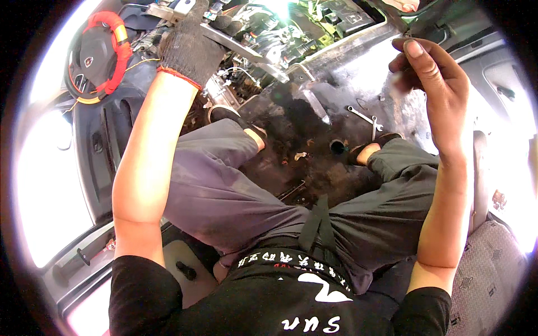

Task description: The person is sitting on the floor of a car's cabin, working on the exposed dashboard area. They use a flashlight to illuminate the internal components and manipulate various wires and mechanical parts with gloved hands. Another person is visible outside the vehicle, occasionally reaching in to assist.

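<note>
My left hand (191,51), in a dark work glove with a red cuff, is up at the exposed dashboard works. Its fingers are wrapped round a long grey metal bar (246,51) that slants down to the right. A pale metal piece (183,8) shows just above the glove. My right hand (440,84) is bare and raised over the right side of the floor. Its thumb and fingertips, dark with grime, are brought together. Whatever they pinch, if anything, is too small or blurred to make out.
A steering wheel (119,47) with a red and yellow cover stands at the left. Wiring and green parts (328,25) fill the stripped dashboard. Two wrenches (370,120) lie on the dirty floor (291,162) by my right foot. A patterned seat (485,280) is at lower right.
</note>
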`<state>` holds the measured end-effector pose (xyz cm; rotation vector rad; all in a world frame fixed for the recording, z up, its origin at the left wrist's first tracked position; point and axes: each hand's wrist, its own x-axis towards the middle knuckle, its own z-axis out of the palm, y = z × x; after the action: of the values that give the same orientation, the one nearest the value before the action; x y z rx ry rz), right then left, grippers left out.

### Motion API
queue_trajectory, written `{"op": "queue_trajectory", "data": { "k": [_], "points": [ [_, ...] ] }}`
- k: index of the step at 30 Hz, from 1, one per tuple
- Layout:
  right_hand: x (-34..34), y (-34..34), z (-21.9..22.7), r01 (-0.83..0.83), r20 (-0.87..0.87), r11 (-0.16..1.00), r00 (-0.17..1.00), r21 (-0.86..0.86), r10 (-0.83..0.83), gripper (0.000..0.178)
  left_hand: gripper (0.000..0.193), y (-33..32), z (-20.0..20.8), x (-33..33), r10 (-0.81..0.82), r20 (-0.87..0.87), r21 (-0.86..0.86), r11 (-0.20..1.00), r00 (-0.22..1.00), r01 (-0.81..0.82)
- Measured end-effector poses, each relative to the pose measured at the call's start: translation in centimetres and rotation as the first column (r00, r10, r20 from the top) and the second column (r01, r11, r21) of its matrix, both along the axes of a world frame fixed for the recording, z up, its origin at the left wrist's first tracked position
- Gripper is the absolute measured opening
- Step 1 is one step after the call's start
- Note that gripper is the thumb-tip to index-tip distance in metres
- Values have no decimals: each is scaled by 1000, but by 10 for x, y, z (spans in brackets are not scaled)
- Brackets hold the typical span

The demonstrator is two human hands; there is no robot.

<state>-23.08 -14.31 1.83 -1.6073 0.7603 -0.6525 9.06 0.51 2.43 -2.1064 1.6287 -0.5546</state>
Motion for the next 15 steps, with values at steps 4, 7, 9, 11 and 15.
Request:
{"op": "queue_trajectory", "data": {
  "k": [4,7,9,11,15],
  "points": [
    [0,-4,-4,-34,15,997,999,-63,35,36,25,-3,-6,2,-32,-458,-258,961,888,-98],
    [0,-3,-4,-32,4,997,999,-72,32,35,24,-8,-7,-5,-79,-626,-368,907,776,-205],
    [-1,-2,-2,-29,-28,997,999,-75,27,34,23,-9,-9,-8,-104,-687,-402,879,719,-257],
    [0,-6,-4,-20,-41,995,999,-101,15,36,22,-14,-10,-9,-147,-750,-435,845,645,-313],
    [1,2,3,-5,-30,1000,1000,-21,4,35,21,-20,-14,-19,-387,-917,-367,716,101,-593]
  ]
}}
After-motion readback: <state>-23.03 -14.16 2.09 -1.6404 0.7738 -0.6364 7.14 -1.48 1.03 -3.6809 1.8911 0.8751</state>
